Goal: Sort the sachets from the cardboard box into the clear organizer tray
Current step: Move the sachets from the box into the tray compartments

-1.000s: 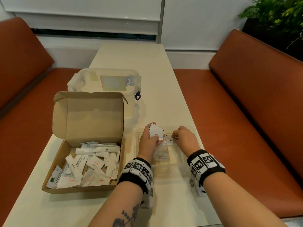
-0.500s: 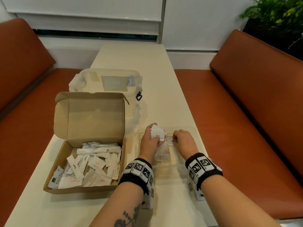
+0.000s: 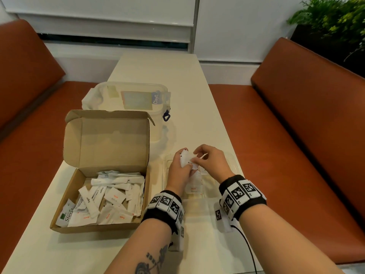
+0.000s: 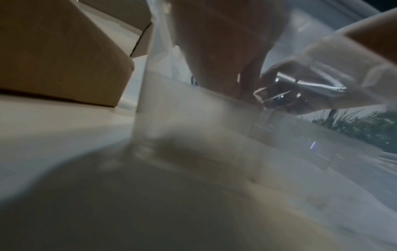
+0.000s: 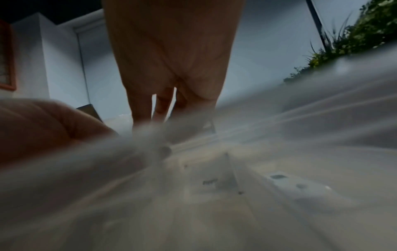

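Observation:
An open cardboard box (image 3: pixel 106 139) on the left of the table holds several white sachets (image 3: pixel 112 196). To its right lies the clear organizer tray (image 3: pixel 235 165), with a Salt sachet (image 3: pixel 194 187) in a compartment. Above the tray my left hand (image 3: pixel 180 171) grips a small bunch of white sachets (image 3: pixel 186 160). My right hand (image 3: pixel 211 163) meets it from the right and pinches one sachet of that bunch. The left wrist view shows the box side (image 4: pixel 60 51) and the blurred tray wall (image 4: pixel 193 110). In the right wrist view my right hand (image 5: pixel 171 59) is over the blurred tray.
A lidded clear plastic container (image 3: pixel 136 97) stands behind the box. Orange benches (image 3: pixel 296 125) flank the narrow table on both sides. A plant (image 3: pixel 331 20) is at the far right. A black cable (image 3: pixel 246 246) runs from my right wrist.
My right hand has lifted from the tray compartment and moved left to the sachets in my left hand. The left hand has stayed above the tray.

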`<state>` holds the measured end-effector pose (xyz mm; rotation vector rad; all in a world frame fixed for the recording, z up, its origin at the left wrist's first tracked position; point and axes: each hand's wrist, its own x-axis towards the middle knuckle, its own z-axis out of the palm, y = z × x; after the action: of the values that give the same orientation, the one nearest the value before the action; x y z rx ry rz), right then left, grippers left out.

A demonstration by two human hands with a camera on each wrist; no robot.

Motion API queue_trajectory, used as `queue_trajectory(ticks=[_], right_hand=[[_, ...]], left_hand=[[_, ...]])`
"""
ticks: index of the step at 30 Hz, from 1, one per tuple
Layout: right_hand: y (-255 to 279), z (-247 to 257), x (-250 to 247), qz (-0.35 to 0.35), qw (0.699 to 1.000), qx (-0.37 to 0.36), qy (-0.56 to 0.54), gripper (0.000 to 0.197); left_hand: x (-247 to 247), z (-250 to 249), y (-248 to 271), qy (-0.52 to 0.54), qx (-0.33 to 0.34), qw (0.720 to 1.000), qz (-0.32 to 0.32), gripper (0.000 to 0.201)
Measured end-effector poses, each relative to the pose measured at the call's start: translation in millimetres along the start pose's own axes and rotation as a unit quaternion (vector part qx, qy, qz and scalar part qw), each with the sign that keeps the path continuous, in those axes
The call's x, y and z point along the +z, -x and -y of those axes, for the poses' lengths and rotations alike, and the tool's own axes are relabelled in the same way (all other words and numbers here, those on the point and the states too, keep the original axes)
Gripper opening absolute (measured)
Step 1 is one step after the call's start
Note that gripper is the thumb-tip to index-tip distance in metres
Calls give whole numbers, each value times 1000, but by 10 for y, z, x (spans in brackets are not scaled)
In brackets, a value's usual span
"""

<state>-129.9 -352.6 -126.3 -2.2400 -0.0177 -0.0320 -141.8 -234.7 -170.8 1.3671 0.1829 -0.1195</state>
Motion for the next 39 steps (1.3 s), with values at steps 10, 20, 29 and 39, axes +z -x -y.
queue_trajectory(ticks=[10, 20, 29, 39], right_hand=[[-20, -39, -44, 3, 996, 56, -69, 14], [-24, -132, -161, -12, 996, 69, -55, 14], [-21, -272, -312, 6, 980, 80, 181, 10], [3, -360, -113, 54, 964, 58, 256, 16]], left_hand=[[-5, -8, 14, 52, -2, 998, 17, 40], [-1, -20, 3, 72, 1, 997, 20, 43], [12, -23, 10, 73, 8, 997, 14, 42], [12, -3, 5, 66, 13, 998, 21, 42]])
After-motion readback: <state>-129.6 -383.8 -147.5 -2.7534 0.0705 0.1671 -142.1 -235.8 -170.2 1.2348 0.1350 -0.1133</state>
